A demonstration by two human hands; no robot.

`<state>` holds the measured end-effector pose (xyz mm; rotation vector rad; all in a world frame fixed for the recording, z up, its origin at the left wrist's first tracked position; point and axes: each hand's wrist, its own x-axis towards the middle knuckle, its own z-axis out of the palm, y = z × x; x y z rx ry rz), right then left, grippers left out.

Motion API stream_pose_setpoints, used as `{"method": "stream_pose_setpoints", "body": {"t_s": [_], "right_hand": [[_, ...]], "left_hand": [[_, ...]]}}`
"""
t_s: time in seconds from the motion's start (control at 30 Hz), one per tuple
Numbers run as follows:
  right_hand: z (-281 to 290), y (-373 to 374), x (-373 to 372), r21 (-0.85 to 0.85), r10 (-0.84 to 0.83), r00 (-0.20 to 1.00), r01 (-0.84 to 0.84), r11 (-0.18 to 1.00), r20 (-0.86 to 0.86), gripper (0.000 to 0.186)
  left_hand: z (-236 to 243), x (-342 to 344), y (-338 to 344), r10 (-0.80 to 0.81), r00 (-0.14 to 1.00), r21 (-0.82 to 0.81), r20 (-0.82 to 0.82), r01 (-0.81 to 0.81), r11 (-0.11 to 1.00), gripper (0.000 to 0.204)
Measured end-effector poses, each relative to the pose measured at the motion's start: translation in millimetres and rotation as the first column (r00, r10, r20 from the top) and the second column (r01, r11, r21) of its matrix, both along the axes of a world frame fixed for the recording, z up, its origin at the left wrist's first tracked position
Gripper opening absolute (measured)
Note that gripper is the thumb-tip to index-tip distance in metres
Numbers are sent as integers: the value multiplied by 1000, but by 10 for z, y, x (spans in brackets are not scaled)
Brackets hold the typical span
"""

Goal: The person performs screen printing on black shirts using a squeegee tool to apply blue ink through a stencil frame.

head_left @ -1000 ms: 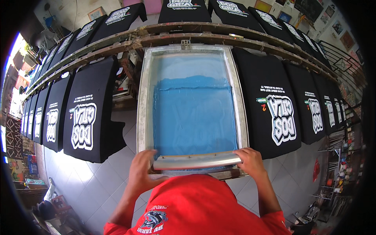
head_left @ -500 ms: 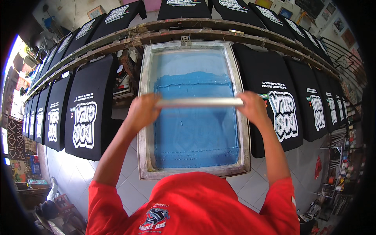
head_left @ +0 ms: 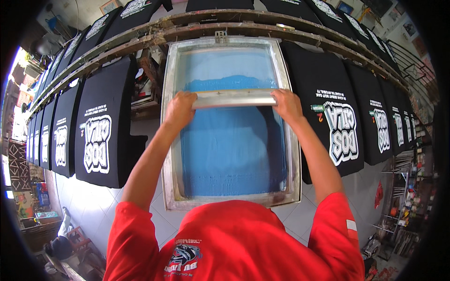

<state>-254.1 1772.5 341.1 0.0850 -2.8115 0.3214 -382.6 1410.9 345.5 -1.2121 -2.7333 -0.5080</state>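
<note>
Clock: centred on the middle of the framed screen, with the wearer at 6 o'clock
Left hand: the left hand (head_left: 180,110) lies between 9 and 10 o'clock, fingers curled around the squeegee's left end, above the frame's left side
Right hand: the right hand (head_left: 288,107) lies between 2 and 3 o'clock, gripping the opposite end, forearm slanting in from 5 o'clock
Squeegee: the silvery squeegee (head_left: 234,99) spans the mesh crosswise, off the centre toward 12 o'clock; whether its lower edge presses on the mesh cannot be told
Ink: blue ink (head_left: 225,150) covers most of the mesh, its uneven far border showing just beyond the bar; a darker patch falls toward 4 o'clock
Frame: the pale, worn screen frame (head_left: 194,43) lies lengthwise from 12 to 6 o'clock, near end beside the wearer's red shirt (head_left: 225,234)
Hinge: a small metal hinge (head_left: 221,35) at 12 o'clock, against the wooden rail (head_left: 201,30)
Shirts: a black T-shirt (head_left: 105,103) with white lettering at 9 o'clock, another printed one (head_left: 318,70) just beside the frame at 3 o'clock, more in rows past both
Floor: grey tiles (head_left: 98,201) at 8 o'clock
Shelving: a cluttered rack (head_left: 398,201) at 4 o'clock
</note>
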Motion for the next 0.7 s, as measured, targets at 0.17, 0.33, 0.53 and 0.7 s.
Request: {"method": "stream_pose_setpoints", "body": {"t_s": [0.17,0.33,0.53,0.7], "right_hand": [[782,-108,228,-163,139,925,-86,983,353,33],[944,-509,1182,-165,90,916,-27,986,391,28],[784,-900,2042,-139,64,912,-7,990,405,25],[603,-977,2183,-119,-13,936,59,991,352,25]], "left_hand": [[617,41,-133,-126,922,-41,367,151,988,21],[950,1064,-449,-45,884,-91,465,98,991,23],[721,1903,-834,-3,872,-132,490,77,988,21],[645,2054,-841,26,897,-129,440,35,991,19]]}}
